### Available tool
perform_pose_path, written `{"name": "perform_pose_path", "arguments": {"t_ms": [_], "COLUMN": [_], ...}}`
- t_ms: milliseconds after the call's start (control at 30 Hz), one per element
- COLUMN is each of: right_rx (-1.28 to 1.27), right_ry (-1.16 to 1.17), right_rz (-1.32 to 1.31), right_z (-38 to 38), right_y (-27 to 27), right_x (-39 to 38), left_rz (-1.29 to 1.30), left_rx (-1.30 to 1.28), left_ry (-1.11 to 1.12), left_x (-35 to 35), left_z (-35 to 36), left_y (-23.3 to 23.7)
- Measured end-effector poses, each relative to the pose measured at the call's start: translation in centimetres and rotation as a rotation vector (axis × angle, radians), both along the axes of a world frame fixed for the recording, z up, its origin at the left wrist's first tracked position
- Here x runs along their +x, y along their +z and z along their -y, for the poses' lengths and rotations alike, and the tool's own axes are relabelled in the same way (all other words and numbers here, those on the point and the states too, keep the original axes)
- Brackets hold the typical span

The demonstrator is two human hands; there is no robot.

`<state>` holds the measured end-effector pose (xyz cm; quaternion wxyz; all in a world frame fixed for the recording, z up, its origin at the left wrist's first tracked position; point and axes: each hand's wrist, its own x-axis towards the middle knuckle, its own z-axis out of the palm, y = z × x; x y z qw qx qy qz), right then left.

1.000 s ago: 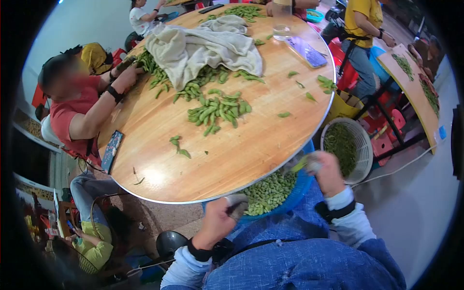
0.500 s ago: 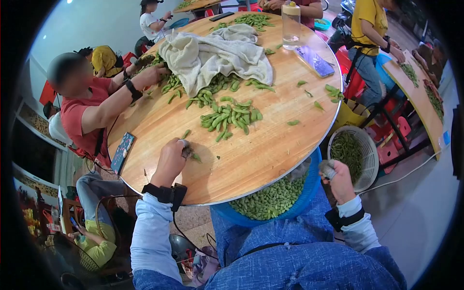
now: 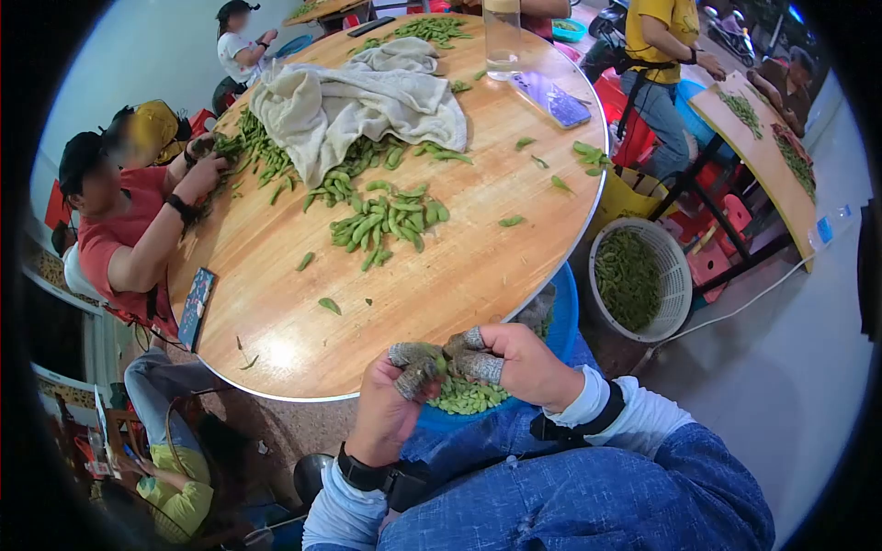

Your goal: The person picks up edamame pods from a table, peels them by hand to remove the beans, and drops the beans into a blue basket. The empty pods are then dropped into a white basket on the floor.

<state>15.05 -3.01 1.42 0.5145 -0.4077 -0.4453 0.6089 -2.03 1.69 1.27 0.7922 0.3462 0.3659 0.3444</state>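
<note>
Above the blue basin (image 3: 571, 312), both hands come together at a green soybean pod (image 3: 440, 362). My left hand (image 3: 390, 395) pinches the pod between covered fingertips. From the other side, my right hand (image 3: 524, 360) closes its thumb and forefinger on the pod's end, partly hiding it. Grey knitted covers wrap the fingertips of both hands. Shelled green beans (image 3: 469, 397) fill the basin beneath, which sits at my lap under the table edge. A small heap of soybean pods (image 3: 386, 223) lies on the round wooden table (image 3: 478, 275).
A crumpled pale towel (image 3: 358, 106) covers part of a larger pod pile. A bottle (image 3: 502, 41) and a purple phone (image 3: 553, 99) lie beyond it. A white basket (image 3: 680, 294) of pods stands at right. A person in red (image 3: 138, 216) handles pods at left.
My left hand has left the tabletop and come back over the basin with a pod. My right hand has moved left to meet it. The view has shifted right.
</note>
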Motion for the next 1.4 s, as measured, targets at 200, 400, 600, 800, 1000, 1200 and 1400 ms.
{"name": "perform_pose_path", "arguments": {"t_ms": [200,400,600,800,1000,1200,1400], "right_rx": [-0.175,-0.211,-0.162,-0.166,-0.171,-0.043,0.008], "right_ry": [0.05,0.061,0.027,0.026,-0.014,-0.031,-0.025], "right_rz": [-0.076,-0.064,-0.083,-0.103,0.004,-0.022,-0.034], "right_z": [0.8,0.9,0.8,0.8,1.0,1.3,1.6], "right_y": [-0.1,-0.1,0.0,0.2,-1.6,-1.7,-1.9], "right_x": [0.3,0.3,0.0,-0.2,0.0,-0.4,-0.3], "left_rz": [0.036,0.024,0.062,0.038,-0.651,-0.847,-0.707], "left_rx": [0.007,0.04,0.039,0.024,0.901,1.317,1.071], "left_ry": [-0.047,-0.06,-0.046,-0.06,-0.127,-0.175,-0.182], "left_x": [0.4,0.4,0.8,0.6,0.5,0.2,0.5], "left_z": [0.5,0.6,0.9,0.9,2.0,2.1,2.7], "left_y": [0.0,0.1,0.1,-0.7,0.5,0.4,-0.1]}}
